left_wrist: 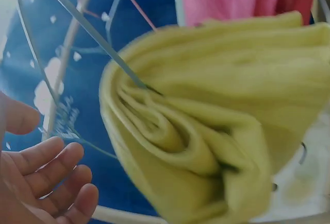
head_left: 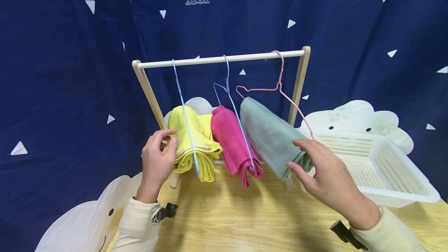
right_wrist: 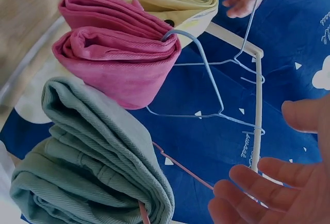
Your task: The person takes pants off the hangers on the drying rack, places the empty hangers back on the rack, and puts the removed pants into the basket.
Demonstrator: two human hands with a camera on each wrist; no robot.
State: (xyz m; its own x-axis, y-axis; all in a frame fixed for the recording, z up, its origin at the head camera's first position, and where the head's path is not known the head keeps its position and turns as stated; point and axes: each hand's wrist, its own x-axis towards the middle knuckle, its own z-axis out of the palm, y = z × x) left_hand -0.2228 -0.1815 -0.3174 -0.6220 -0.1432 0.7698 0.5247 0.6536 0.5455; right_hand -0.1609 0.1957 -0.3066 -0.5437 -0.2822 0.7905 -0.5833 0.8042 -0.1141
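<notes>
Three folded garments hang from a small rack (head_left: 203, 61). A yellow garment (head_left: 189, 127) is draped over a blue hanger (head_left: 180, 92) on the left. In the middle, a magenta garment (head_left: 231, 139) is folded over a second blue hanger (head_left: 228, 73). The grey-green garment (head_left: 267, 131) hangs on a pink hanger (head_left: 281, 73) at the right. My left hand (head_left: 159, 162) is beside the yellow garment, fingers loosely bent around nothing; the left wrist view shows a gap between them. Near the grey-green garment's front end is my right hand (head_left: 330, 174), relaxed and apart from the cloth in the right wrist view.
A white plastic basket (head_left: 379, 139) stands on the wooden table (head_left: 224, 221) to the right of the rack. Cloud-shaped white panels (head_left: 357, 116) stand behind the basket and at the left. A dark blue curtain (head_left: 105, 49) with white triangles hangs behind.
</notes>
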